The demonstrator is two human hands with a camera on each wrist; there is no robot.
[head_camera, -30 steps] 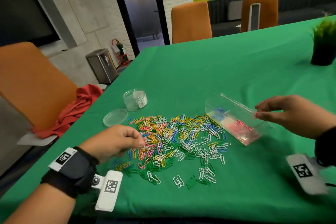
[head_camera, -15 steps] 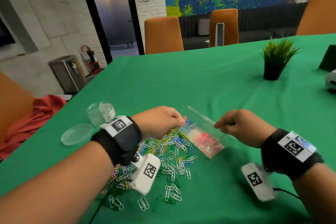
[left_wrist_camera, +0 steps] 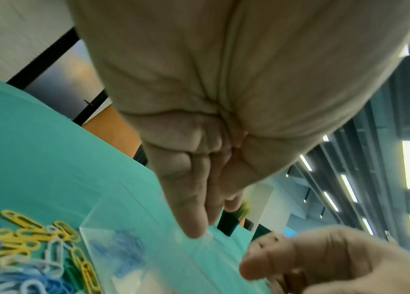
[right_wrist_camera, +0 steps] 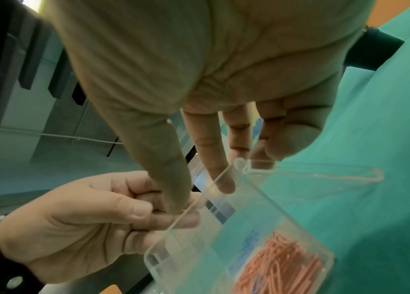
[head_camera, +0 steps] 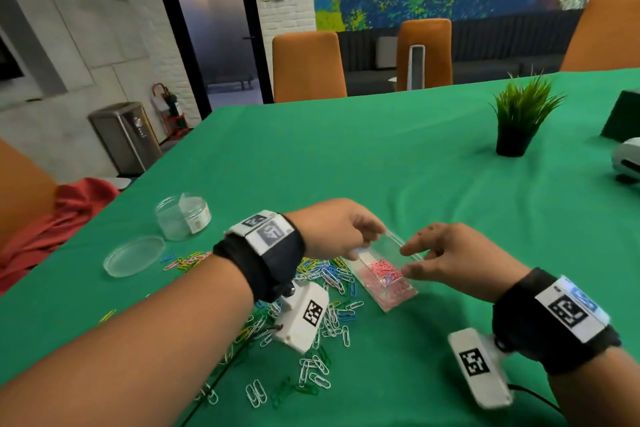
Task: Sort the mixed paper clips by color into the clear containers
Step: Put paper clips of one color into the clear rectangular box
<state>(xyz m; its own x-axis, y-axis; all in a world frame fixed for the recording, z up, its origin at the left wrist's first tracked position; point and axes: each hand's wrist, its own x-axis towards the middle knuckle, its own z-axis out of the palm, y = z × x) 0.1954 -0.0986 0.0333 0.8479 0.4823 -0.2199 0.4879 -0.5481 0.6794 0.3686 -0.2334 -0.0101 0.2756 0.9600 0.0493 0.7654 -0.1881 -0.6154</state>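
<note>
The clear rectangular box (head_camera: 382, 274) lies on the green worktop (head_camera: 398, 163) at about 5 o'clock from the round jar (head_camera: 183, 217), its long axis running from 11 o'clock to 5 o'clock in the head view. Pink paper clips (head_camera: 384, 270) fill the section nearest the person, and a few blue ones show in the section beyond. Its hinged lid (right_wrist_camera: 316, 173) stands open along the right side.

The left hand (head_camera: 337, 229) reaches in from 9 o'clock, its fingers (right_wrist_camera: 133, 210) bunched against the thumb at the box's far left rim. Something thin seems pinched there, but the frames are too blurred to say what, so I cannot tell whether it holds a clip. The right hand (head_camera: 450, 260) comes from 3 o'clock with fingers loosely extended; the thumb and forefinger tips (right_wrist_camera: 226, 179) touch the box's far rim without curling around it.

The mixed pile of paper clips (head_camera: 325, 291), yellow, blue, white, green and pink, spreads at 7 o'clock from the box, partly under the left wrist. A flat round lid (head_camera: 133, 256) lies just beside the jar at its 7 o'clock. A small potted plant (head_camera: 519, 118) stands well apart at 1 o'clock. 3 orange chairs (head_camera: 308, 66) line the far edge.
</note>
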